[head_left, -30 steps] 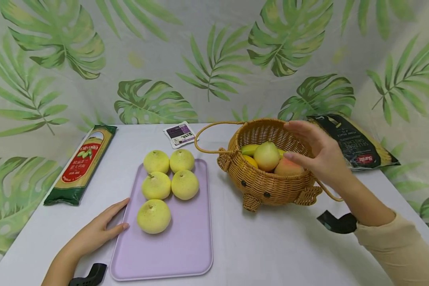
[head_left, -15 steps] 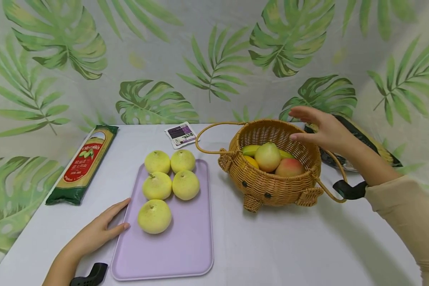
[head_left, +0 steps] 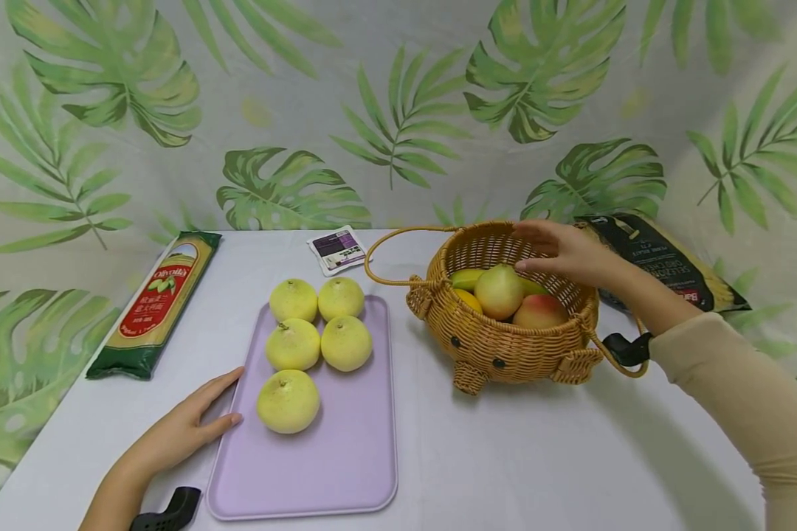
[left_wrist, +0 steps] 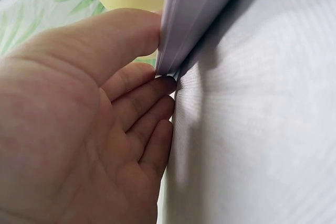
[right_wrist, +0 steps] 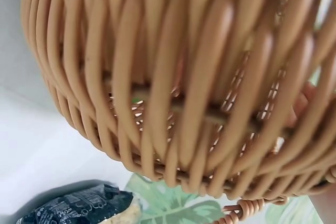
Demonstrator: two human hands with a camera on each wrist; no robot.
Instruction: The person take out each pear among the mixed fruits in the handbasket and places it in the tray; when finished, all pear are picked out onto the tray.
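My left hand [head_left: 186,424] rests at the left edge of a lilac tray [head_left: 345,464]; in the left wrist view its thumb [left_wrist: 131,30] touches the tray's side and the other fingers lie loosely by the cloth. Several round yellow-green fruits [head_left: 288,401] sit on the tray. My right hand [head_left: 564,254] hovers over the right part of a wicker pig-shaped basket [head_left: 525,350], thumb and fingers apart, holding nothing. Inside are a pale green round fruit [head_left: 499,292], a peach [head_left: 541,312], a yellow-orange fruit [head_left: 468,301] and banana-like yellow fruit [head_left: 466,278]. The basket's weave mostly hides the hand in the right wrist view.
A long green-and-red pasta packet [head_left: 156,302] lies at the left. A small white-and-purple sachet [head_left: 337,251] is at the back. Behind the basket on the right lies a black pasta bag [head_left: 664,258]. The basket's handle [head_left: 385,243] sticks out on its left.
My right hand drew back up and right from the basket, uncovering the peach, then came back left and lower over the basket's opening. The left hand and tray stayed put.
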